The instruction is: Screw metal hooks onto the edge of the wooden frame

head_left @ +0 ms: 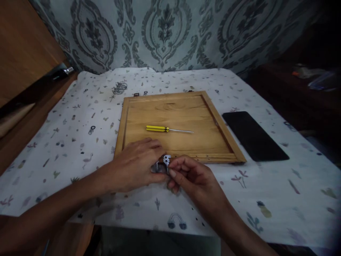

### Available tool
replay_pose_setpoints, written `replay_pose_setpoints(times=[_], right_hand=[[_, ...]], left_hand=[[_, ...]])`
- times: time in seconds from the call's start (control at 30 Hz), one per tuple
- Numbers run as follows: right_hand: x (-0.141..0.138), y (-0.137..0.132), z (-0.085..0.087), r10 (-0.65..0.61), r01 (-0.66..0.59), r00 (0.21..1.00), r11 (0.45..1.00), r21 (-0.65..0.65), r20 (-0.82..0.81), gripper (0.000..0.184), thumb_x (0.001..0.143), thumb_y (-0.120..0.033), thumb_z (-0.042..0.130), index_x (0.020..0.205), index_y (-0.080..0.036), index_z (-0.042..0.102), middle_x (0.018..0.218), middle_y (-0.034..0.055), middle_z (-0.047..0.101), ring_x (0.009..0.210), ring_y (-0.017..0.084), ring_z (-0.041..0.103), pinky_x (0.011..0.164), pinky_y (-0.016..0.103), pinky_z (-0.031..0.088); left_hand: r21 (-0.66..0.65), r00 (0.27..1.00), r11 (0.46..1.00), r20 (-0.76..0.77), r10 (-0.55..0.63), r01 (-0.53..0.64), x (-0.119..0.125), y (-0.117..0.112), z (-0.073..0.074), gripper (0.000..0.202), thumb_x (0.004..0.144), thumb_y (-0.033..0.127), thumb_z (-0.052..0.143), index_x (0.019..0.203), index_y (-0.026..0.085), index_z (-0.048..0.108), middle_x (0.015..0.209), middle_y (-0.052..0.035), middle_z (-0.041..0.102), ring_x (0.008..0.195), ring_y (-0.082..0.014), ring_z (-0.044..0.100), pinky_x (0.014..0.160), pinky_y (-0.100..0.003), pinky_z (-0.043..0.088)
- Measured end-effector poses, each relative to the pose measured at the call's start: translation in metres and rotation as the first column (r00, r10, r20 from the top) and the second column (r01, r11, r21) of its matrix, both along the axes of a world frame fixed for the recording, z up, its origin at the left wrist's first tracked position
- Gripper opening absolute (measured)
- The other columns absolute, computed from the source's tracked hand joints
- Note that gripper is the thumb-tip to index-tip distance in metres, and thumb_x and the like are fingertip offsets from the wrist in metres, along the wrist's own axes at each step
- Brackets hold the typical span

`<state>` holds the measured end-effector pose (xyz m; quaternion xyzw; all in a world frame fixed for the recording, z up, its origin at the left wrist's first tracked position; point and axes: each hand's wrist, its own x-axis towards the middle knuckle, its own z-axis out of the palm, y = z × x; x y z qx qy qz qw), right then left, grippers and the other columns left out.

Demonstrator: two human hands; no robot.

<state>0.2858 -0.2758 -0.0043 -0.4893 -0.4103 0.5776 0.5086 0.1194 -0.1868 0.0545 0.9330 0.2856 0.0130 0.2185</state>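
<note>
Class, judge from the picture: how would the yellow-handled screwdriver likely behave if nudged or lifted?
The screwdriver should be stiff, given its straight metal shaft. Nudged, it may roll or slide on the flat wooden panel, where the raised frame would likely stop it.

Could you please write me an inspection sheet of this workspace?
Surface: white printed cloth
Job's things: framed wooden panel, yellow-handled screwdriver lying on it, metal fitting at its near edge
Clutter: small pile past the panel's far left corner, contents unclear; black slab right of the panel
Hands: left hand holds the metal fitting; right hand is at it, grip unclear
Cables: nothing seen
Surroundings: patterned backdrop behind, wooden furniture at left, right side dark
</note>
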Motion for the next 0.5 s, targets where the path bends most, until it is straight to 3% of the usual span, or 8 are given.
replay_pose_setpoints(times=[0.37, 0.5], right_hand=[[0.001, -0.0005, -0.002, 0.002, -0.002, 0.998, 1.0, -0.001, 0.059, 0.021, 0.083, -0.039, 0.071, 0.086, -0.02, 0.061, 0.061, -0.003, 0.061, 0.05, 0.012, 0.059, 0.045, 0.023, 0.05], [0.0062, -0.0036, 0.006, -0.099, 0.072, 0.964, 0.991, 0.116, 0.248, 0.015, 0.088, -0.035, 0.065, 0.087, -0.02, 0.063, 0.063, -0.0019, 0.064, 0.05, 0.012, 0.061, 0.045, 0.022, 0.051]], left_hand=[[0.049, 1.0, 0.999, -0.016, 0.0, 0.001, 0.0036, -0.0011, -0.0028, 0.022, 0.09, 0.038, 0.062, 0.093, 0.016, 0.064, 0.095, -0.0031, 0.061, 0.095, -0.0216, 0.057, 0.074, -0.034, 0.042], [0.034, 1.0, 0.999, -0.024, 0.014, -0.013, 0.0045, -0.0012, -0.0028, 0.026, 0.088, 0.038, 0.065, 0.101, 0.016, 0.065, 0.097, -0.0036, 0.061, 0.098, -0.0231, 0.058, 0.078, -0.036, 0.045]])
